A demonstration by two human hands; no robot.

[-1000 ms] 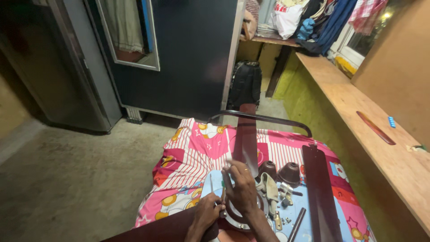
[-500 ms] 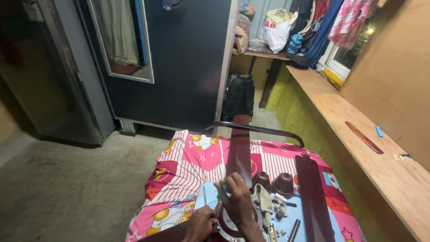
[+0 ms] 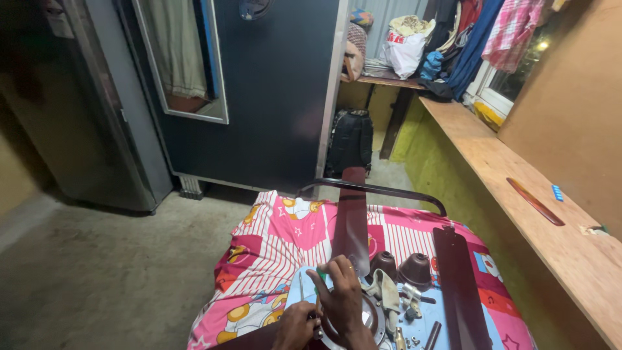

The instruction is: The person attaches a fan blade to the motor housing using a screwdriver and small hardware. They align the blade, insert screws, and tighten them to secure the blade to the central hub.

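Pressing right hand (image 3: 342, 295) open on fan motor (image 3: 363, 317); left grip (image 3: 297, 325) state unclear

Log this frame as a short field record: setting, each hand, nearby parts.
Setting: bed with pink cartoon sheet
Left hand: at the rim of the round fan motor; grip unclear
Right hand: on the motor, fingers around a thin tool; tool type unclear
Attached blade: points away
Loose blade: lies to the right
Two brown cups: beside the motor

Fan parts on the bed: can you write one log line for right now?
left hand: on dark fan blade | right hand: on round fan motor | loose blade: right side | two brown cups: behind
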